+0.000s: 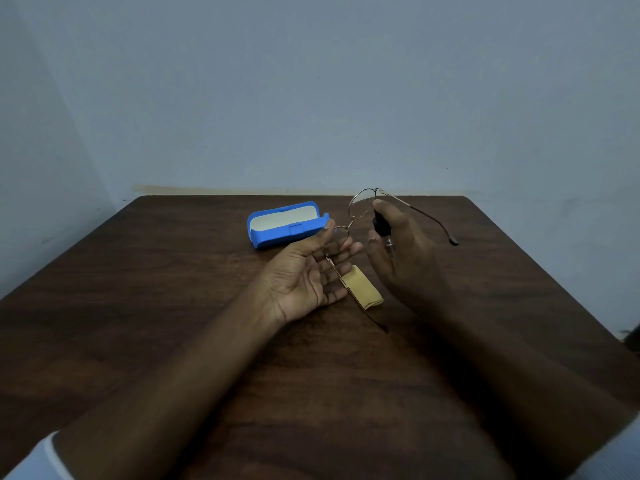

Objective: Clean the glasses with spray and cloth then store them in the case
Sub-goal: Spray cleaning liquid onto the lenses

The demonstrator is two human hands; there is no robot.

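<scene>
One dark brown wooden counter (173,306) carries an open blue hard-shell glasses case (287,223) at the back and a folded tan cloth (363,289) nearer. Above the cloth, the left hand (304,271), palm up, pinches one lens rim of thin gold wire-framed glasses (350,223). The right hand (398,251) is wrapped round a small black-topped spray bottle (377,219), forefinger on top, facing the upper lens. Spraying seems the step in hand. Next, the bottle must be put down and the cloth taken up.
</scene>
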